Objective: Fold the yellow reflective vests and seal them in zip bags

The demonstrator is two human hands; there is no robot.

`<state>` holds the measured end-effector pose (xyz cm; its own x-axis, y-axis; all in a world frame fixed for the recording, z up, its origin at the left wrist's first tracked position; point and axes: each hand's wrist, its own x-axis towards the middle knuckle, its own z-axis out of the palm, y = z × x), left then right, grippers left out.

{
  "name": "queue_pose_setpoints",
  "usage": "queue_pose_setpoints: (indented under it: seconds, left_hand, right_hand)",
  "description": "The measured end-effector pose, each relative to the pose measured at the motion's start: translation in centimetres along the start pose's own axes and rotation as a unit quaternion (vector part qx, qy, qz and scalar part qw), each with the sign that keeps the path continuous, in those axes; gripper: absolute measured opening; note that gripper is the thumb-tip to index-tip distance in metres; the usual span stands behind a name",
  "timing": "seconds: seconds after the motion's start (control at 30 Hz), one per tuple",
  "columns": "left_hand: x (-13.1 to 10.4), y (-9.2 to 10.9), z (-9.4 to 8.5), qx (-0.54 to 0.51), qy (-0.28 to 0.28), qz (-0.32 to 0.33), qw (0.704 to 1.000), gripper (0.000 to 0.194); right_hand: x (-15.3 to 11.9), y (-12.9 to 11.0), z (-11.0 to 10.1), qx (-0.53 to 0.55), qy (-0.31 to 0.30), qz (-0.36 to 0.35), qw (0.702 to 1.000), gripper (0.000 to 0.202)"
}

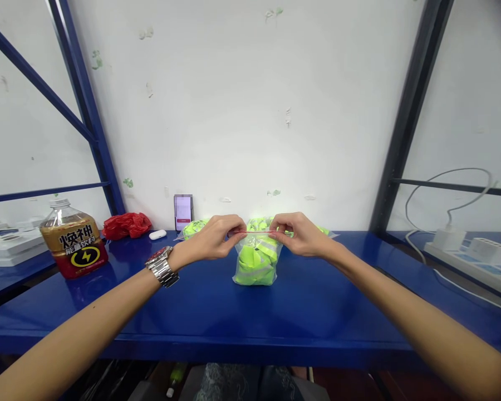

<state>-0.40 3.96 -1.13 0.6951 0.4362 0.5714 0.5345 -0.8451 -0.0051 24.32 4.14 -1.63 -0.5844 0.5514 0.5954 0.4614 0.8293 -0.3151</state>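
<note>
A clear zip bag (256, 264) stands upright on the blue table, packed with folded neon-yellow cloth that has pale grey strips. Along its top runs a red zip line. My left hand (221, 236) pinches the left end of that top edge between thumb and fingers. At the opposite end, my right hand (296, 234) pinches the same edge, and the line is stretched straight between them. Behind my hands lie more bags of neon-yellow cloth (194, 228), partly hidden. A silver metal watch (162, 266) is on my left wrist.
A large drink bottle (73, 239) stands at the left, near a red crumpled plastic bag (127, 225) and a white earbud case (157, 234). A phone (183, 211) leans on the wall. Power strip (471, 259) and cables lie right. Blue frame posts flank the table (250, 323).
</note>
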Motion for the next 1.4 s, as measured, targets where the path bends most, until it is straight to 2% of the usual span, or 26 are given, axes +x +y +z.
queue_pose_setpoints:
  seconds: [0.2, 0.37, 0.7, 0.83, 1.03, 1.27, 1.4]
  left_hand:
    - [0.4, 0.2, -0.4, -0.017, -0.028, -0.005, 0.999, 0.011]
    - [1.1, 0.4, 0.1, -0.042, -0.043, 0.002, 0.998, 0.014]
    - [1.5, 1.1, 0.3, -0.011, -0.039, -0.004, 0.999, 0.010]
    - [1.6, 1.2, 0.5, -0.018, -0.033, -0.004, 0.999, 0.010]
    - [1.9, 1.1, 0.4, -0.042, -0.040, -0.003, 0.998, 0.015]
    - [1.9, 1.0, 1.3, 0.036, -0.051, 0.014, 0.998, 0.013]
    - [1.7, 0.5, 1.3, 0.031, -0.040, 0.001, 0.999, 0.016]
  right_hand:
    - [0.2, 0.2, -0.1, 0.001, -0.012, -0.017, 1.000, 0.007]
    - [0.6, -0.1, 0.0, 0.010, -0.018, -0.047, 0.999, 0.007]
    - [1.3, 0.0, 1.0, -0.003, -0.015, -0.041, 0.999, 0.006]
    - [1.3, 0.0, 1.2, -0.018, -0.006, -0.047, 0.999, 0.006]
    - [1.2, 0.0, 1.0, -0.004, -0.024, -0.036, 0.999, 0.007]
    - [1.4, -0.5, 1.6, -0.031, 0.001, -0.041, 0.999, 0.008]
    - [1.4, -0.2, 1.2, -0.053, 0.006, -0.034, 0.998, 0.009]
